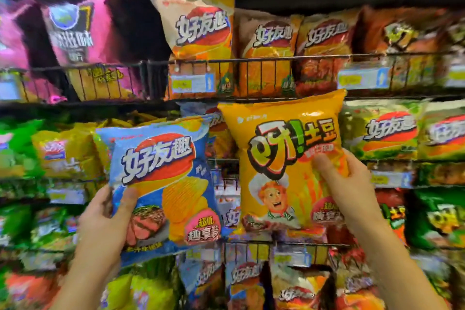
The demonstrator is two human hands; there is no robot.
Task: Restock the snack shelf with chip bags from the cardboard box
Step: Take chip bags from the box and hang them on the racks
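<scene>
Left grip (105, 219) clamped on the blue chip bag (163, 184) at its lower left corner, my thumb across the front and my fingers hidden behind the foil. The bag rises up and to the right of that grip, tilted slightly, its face toward me, in the air in front of the snack shelf (251, 59). Right grip (344, 184) clamped on the orange chip bag (284, 158) at its right edge, about halfway up, thumb pressed on the front and fingers out of sight behind. This bag sits left of the grip, nearly upright, its top corner reaching the wire rail of the tier above. The two bags hang side by side, the blue one lower, their near edges close; I cannot tell whether they touch. Behind them, stocked rows: a cream bag (198, 25) leaning on the upper tier, a pink bag (80, 30) to its left, green bags (382, 131) just right of the orange one. Price tags (191, 83) on the rails are too blurred to read.
</scene>
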